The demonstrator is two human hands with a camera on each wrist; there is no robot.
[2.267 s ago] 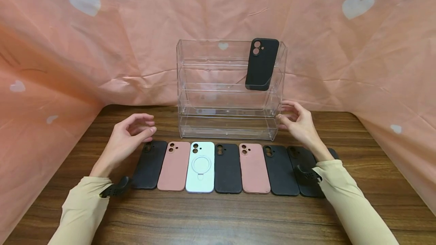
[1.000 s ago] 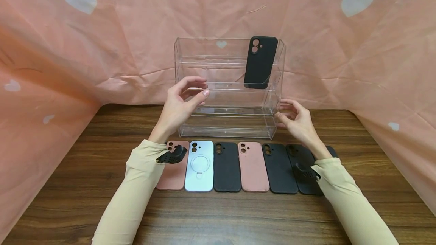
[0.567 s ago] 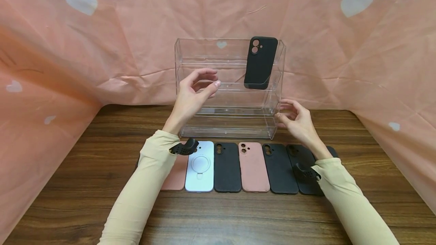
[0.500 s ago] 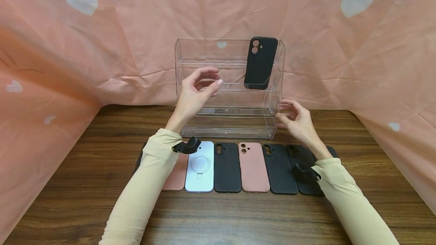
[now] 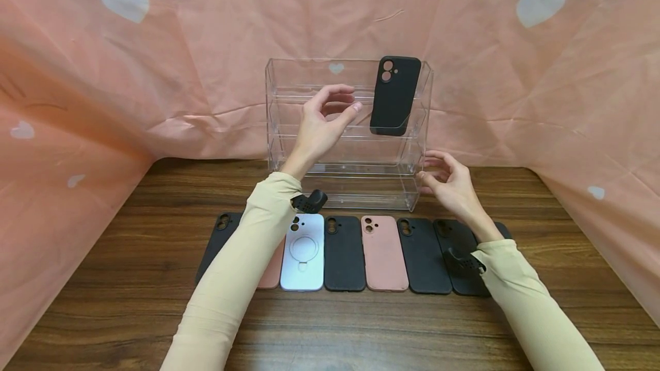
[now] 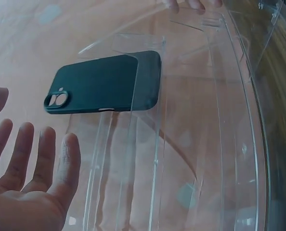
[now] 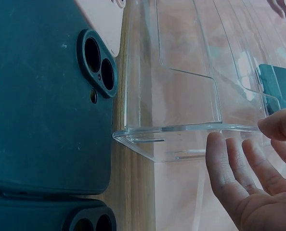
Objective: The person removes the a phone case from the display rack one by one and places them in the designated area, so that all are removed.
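Note:
My left hand (image 5: 325,122) hovers before the upper tiers of a clear acrylic display rack (image 5: 350,204), fingers bent loosely and apart from the thumb, with nothing between them. Just to its right, a black phone case (image 5: 396,96) leans upright at the rack's top right; the left wrist view shows this phone case (image 6: 97,82) beyond the fingertips. My right hand (image 5: 448,182) is at the rack's right side. In the right wrist view its thumb and fingertips (image 7: 216,139) are right at the side panel, spread loosely and not curled round it.
In front of the rack a row of phone cases lies on the wooden table (image 5: 361,331): a white one with a ring (image 5: 303,262), pink ones (image 5: 384,256) and several black ones (image 5: 344,256). My left sleeve covers part of the row's left end. A pink curtain (image 5: 216,44) surrounds the table.
My left hand has moved from above the row's left end, up and to the right across the rack, close to the upright black phone case. The right hand has stayed at the rack's side.

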